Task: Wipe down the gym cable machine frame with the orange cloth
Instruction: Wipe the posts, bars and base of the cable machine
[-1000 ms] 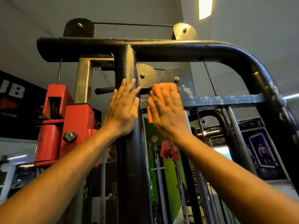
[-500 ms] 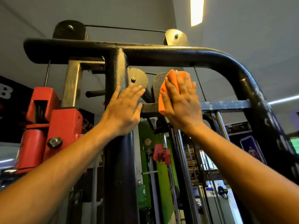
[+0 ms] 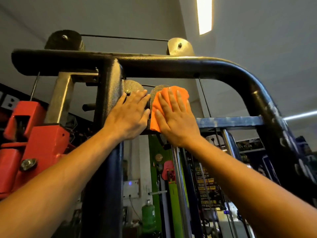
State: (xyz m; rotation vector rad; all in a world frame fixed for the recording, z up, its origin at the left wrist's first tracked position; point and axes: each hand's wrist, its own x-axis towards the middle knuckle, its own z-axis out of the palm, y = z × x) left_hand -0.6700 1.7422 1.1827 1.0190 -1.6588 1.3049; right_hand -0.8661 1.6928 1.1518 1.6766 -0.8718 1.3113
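Mid-task: right hand (image 3: 173, 121) presses the cloth (image 3: 160, 107) flat-fingered on a pulley plate (image 3: 157, 91); left hand (image 3: 130, 115) braces flat-fingered on the post (image 3: 109, 93) — top bar (image 3: 171, 66) apparently unwiped.

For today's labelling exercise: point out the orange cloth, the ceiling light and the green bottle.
orange cloth (image 3: 157, 115): head view, bare left part.
ceiling light (image 3: 204, 14): head view, lit middle.
green bottle (image 3: 148, 217): head view, body.
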